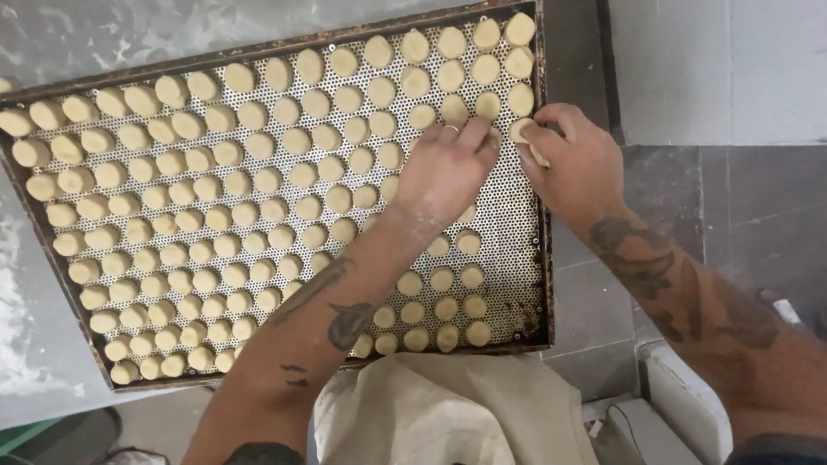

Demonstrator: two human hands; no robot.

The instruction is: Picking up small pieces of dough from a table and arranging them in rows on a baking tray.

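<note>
Tray: a large perforated metal tray (508, 215) with a dark rim lay on a grey counter (52, 52), its right edge hanging past the counter's side
Dough pieces: small round pale dough pieces (198, 207) stood in close rows over nearly the whole tray, thinner in the lower right part
Bare patch: a strip of holed metal showed uncovered along the right side, below the hands
Left hand: the left hand (444, 168) lay palm down on the tray near its right edge, a ring on one finger, fingers pressed together and bent, tips touching the mesh beside a dough piece; whether they pinched anything could not be told
Right hand: the right hand (573, 164) was at the tray's right rim, fingers (541, 139) pinching one piece of dough (519, 129) just above the mesh
Spacing: the two hands were almost touching
Foreground: a pale cloth apron (448, 413) showed below the tray
Floor: grey tiles (758, 215) lay to the right
</note>
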